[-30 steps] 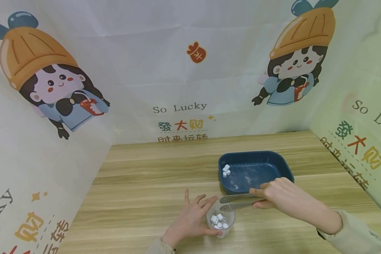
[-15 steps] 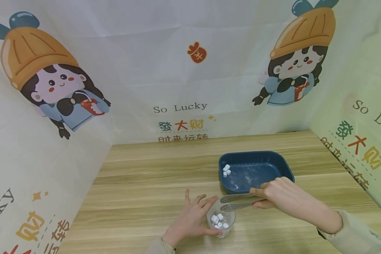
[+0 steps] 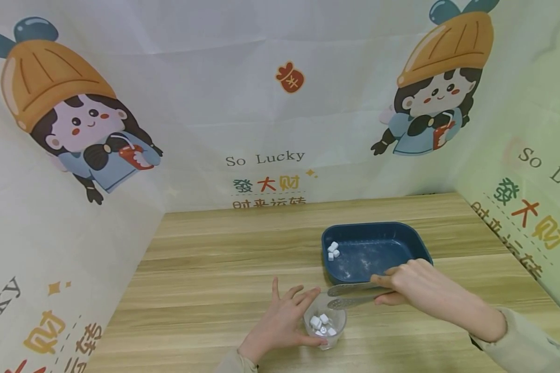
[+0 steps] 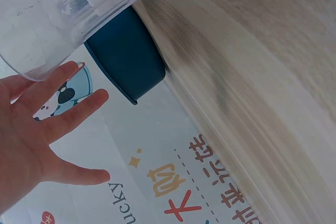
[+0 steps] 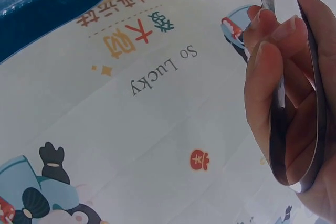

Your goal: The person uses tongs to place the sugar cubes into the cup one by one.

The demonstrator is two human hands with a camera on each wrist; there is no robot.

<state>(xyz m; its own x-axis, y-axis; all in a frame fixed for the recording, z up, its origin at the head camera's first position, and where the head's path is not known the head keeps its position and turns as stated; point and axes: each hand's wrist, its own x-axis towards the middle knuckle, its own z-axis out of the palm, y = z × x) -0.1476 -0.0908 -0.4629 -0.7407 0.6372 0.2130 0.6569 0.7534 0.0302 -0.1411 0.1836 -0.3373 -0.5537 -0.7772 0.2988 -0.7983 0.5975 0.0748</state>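
A clear plastic cup stands on the table, with several small white cubes at its bottom. My left hand holds the cup from the left, thumb on the near side; in the left wrist view its other fingers spread out, one at the rim of the cup. Metal tongs are in my right hand, their two perforated tips apart with nothing between them, over the cup's far rim. From the right wrist, the bent end of the tongs lies across the palm, fingers around the arms.
Behind the cup sits a dark blue rectangular tray, with several white cubes in its left corner. My right hand overlaps the tray's near right edge. Printed cloth walls enclose the wooden table at the back and sides.
My right hand and the tongs have shifted slightly to the right. The left hand, cup, tray and cubes look the same.
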